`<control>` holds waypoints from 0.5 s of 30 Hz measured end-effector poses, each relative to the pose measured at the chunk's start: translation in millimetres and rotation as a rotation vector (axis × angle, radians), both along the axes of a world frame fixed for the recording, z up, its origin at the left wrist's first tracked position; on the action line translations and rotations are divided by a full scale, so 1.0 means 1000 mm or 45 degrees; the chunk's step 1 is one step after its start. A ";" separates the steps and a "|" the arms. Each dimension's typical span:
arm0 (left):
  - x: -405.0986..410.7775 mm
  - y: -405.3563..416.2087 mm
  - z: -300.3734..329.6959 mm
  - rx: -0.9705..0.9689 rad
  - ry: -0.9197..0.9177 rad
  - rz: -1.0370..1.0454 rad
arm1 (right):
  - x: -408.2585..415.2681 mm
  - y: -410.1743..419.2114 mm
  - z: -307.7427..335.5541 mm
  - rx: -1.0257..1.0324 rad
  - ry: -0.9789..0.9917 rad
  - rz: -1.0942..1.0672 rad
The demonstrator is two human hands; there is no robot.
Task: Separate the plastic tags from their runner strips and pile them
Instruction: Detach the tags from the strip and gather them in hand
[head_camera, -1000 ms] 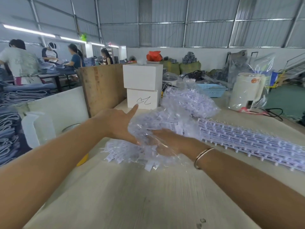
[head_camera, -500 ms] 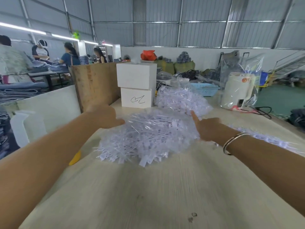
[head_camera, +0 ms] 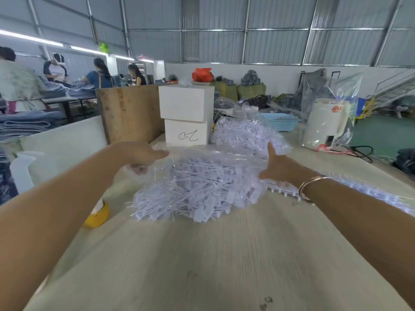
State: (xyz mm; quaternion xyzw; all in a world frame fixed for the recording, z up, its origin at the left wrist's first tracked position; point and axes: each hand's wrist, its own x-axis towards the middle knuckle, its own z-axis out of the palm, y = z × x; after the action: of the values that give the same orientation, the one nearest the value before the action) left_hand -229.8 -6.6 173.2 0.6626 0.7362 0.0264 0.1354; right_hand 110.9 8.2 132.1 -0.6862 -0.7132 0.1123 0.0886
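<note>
Now, left hand [head_camera: 140,154] gripping clear bag [head_camera: 170,162] over tag pile [head_camera: 195,189]; right hand [head_camera: 277,167] spread beside it

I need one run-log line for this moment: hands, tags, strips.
left hand: grips clear bag film at pile's left | right hand: open, against pile's right | loose tags: heaped on table | runner strips: lying under right forearm

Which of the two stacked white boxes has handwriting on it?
The lower white box: its front face bears a black scribbled mark. The upper white box stacked on it shows plain faces with no writing.
</note>
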 end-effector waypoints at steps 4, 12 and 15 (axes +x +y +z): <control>0.009 0.006 0.014 0.205 -0.521 0.123 | -0.026 0.012 0.052 0.063 -0.058 0.008; 0.034 0.026 0.033 0.815 -1.330 0.349 | -0.062 0.020 0.082 0.079 1.084 -0.107; 0.026 0.030 0.032 0.835 -1.606 0.384 | -0.064 0.024 0.075 0.109 1.247 -0.147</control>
State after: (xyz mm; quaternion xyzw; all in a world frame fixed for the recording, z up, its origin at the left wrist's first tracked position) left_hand -203.8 23.8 204.8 0.4191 0.5554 0.6413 0.3234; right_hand 46.9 32.1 207.2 -0.5869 -0.5526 0.3873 0.4474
